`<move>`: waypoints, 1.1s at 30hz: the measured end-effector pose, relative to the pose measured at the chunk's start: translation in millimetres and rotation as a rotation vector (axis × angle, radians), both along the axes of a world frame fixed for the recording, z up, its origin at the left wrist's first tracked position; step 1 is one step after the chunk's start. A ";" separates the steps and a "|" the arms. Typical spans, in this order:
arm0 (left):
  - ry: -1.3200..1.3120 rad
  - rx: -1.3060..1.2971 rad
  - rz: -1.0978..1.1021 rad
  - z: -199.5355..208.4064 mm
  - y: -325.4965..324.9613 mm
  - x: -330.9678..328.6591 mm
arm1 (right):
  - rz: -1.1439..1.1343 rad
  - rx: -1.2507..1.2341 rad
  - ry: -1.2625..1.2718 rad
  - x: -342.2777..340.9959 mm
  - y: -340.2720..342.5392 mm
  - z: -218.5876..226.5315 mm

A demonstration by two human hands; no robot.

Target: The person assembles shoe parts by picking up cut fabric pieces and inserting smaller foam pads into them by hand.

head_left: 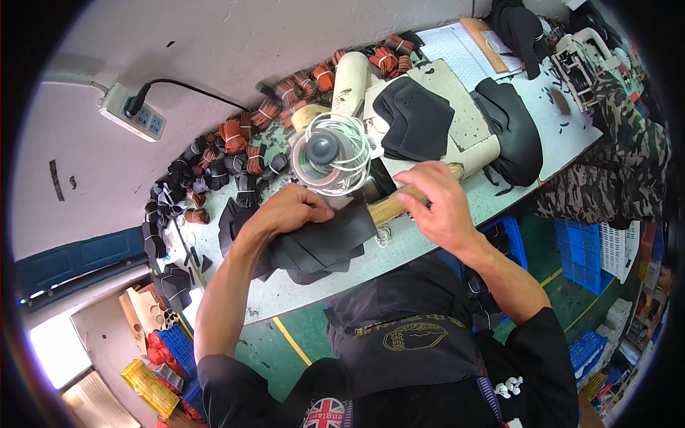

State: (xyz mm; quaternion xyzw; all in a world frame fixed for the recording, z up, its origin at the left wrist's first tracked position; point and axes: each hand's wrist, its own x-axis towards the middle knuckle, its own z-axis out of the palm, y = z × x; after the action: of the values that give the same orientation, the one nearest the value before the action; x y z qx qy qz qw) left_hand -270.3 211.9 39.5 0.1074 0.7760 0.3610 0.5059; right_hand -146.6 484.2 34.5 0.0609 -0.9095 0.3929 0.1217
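Note:
My left hand point(296, 208) presses on a stack of black flat cut pieces point(321, 242) at the front of the table, fingers curled and thumb along the top piece's far edge. My right hand point(435, 207) is bent over a pale wooden handle point(389, 207), which lies slantwise beside the stack; a dark part next to its left end may be a tool head. Just beyond my hands sits a round clear container with a dark knob point(322, 148), looped with white cord point(357, 135). More black shaped pieces point(414, 118) are piled on a cream machine bed point(467, 114).
Bundles of orange and black pieces point(232, 135) line the wall side. A rolled black piece point(510, 132) lies right of the machine's upright cream cylinder point(351, 82). A power strip point(133, 112) hangs on the wall. Blue crates point(581, 253) stand on the floor at right.

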 end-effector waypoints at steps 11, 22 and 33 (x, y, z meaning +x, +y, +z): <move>0.578 0.116 -0.201 0.9 40.0 8.9 | -0.027 -0.098 -0.086 -27.3 -7.4 -10.5; -0.010 -0.050 -0.025 1.9 3.2 1.6 | -0.075 0.208 0.259 -13.5 10.9 14.3; 0.208 0.084 0.000 8.9 35.2 8.9 | -0.009 -0.106 -0.055 -27.9 -5.5 -0.5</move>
State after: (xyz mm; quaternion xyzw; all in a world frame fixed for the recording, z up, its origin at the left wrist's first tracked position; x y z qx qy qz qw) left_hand -261.3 247.1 48.4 0.1653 0.8086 0.3800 0.4177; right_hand -174.5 478.6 34.0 0.0392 -0.8908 0.4413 0.1014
